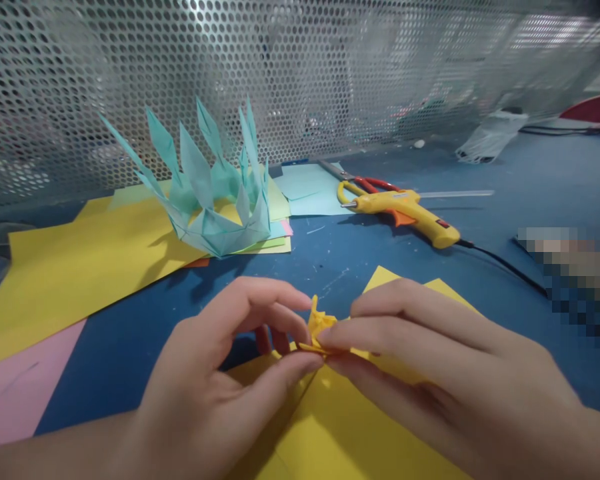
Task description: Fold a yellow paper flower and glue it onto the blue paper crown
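My left hand (220, 373) and my right hand (430, 367) meet at the middle front, both pinching a small folded yellow paper piece (318, 327) between thumb and fingers. The piece is crumpled into a small pointed shape and mostly hidden by my fingertips. Under my hands lies a flat yellow paper sheet (350, 433) on the blue table (130, 340). A teal folded paper crown (215, 193) with tall spikes stands behind, at the middle left.
Yellow (80, 267), pink (15, 387) and light blue (310, 190) paper sheets lie about the table. A yellow glue gun (410, 212) with a black cord and red-handled scissors (370, 183) lie at the back right. A perforated metal screen (300, 73) closes the back.
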### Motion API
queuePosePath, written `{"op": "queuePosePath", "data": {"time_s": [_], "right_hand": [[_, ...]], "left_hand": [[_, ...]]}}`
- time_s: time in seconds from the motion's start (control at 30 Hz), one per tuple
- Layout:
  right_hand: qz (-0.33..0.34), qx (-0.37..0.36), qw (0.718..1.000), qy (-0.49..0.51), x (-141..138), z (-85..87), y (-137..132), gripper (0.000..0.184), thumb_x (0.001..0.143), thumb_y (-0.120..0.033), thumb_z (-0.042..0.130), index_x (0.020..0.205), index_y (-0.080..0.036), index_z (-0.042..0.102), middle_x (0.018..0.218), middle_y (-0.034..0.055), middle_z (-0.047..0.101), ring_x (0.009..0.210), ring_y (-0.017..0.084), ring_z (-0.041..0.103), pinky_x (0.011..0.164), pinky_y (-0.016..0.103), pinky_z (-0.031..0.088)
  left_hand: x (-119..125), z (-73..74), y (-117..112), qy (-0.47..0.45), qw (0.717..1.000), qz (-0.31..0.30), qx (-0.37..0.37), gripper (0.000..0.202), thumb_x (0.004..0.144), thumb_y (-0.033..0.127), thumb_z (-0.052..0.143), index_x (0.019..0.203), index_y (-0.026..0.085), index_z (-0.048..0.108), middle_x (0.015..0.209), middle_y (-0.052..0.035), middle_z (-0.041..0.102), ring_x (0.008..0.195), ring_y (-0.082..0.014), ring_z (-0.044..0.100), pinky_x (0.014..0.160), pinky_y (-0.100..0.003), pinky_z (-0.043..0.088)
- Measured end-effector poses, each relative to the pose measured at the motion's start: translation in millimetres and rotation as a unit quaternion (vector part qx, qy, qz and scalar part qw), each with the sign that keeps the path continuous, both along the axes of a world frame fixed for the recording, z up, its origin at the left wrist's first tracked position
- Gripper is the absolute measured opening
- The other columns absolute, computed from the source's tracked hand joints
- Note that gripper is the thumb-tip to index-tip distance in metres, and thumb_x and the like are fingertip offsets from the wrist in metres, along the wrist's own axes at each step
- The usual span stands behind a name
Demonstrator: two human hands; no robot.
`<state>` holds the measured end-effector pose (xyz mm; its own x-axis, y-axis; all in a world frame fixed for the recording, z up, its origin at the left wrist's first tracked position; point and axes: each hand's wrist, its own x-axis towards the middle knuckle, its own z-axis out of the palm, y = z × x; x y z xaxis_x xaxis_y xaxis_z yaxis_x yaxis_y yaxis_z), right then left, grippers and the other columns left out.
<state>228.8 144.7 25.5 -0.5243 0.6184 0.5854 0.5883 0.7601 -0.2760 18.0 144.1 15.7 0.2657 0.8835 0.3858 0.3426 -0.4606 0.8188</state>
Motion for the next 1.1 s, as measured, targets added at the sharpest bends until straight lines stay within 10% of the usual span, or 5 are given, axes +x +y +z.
{"op": "queuePosePath", "data": {"time_s": [0.4,0.63,1.1], "right_hand": [[0.027,-0.043,0.998,0.048,10.7,14.6,-12.2,0.016,0.095,-0.008,0.07,0.101,-0.024,0.073,0.083,-0.0044,0.074,0.07,0.011,0.07,0.064,0.02,0.059],[0.036,0.024,0.998,0.037,5.2,0.6,-8.7,0.029,0.108,-0.012,0.044,0.097,-0.022,0.068,0.074,-0.002,0.07,0.058,0.012,0.062,0.05,0.026,0.05],[-0.016,0.05,0.997,-0.053,4.0,-6.6,-2.2,0.025,0.103,-0.037,0.058,0.088,-0.028,0.076,0.073,0.0025,0.065,0.064,0.018,0.065,0.056,0.028,0.055]], "left_hand": [[-2.2,-6.6,-11.9,-0.036,0.994,0.006,0.103,0.031,0.092,0.012,0.07,0.11,0.035,0.06,0.087,0.0067,0.074,0.067,-0.0135,0.069,0.06,-0.031,0.059],[-3.2,-3.3,-10.6,-0.079,0.993,-0.054,0.065,0.05,0.083,-0.006,0.064,0.112,0.034,0.056,0.09,0.0102,0.073,0.073,-0.0105,0.065,0.064,-0.025,0.058],[-8.9,3.7,-8.5,0.148,0.98,-0.04,0.129,0.035,0.093,0.0,0.057,0.105,0.032,0.063,0.098,0.0051,0.059,0.086,-0.0121,0.06,0.082,-0.022,0.053]]}}
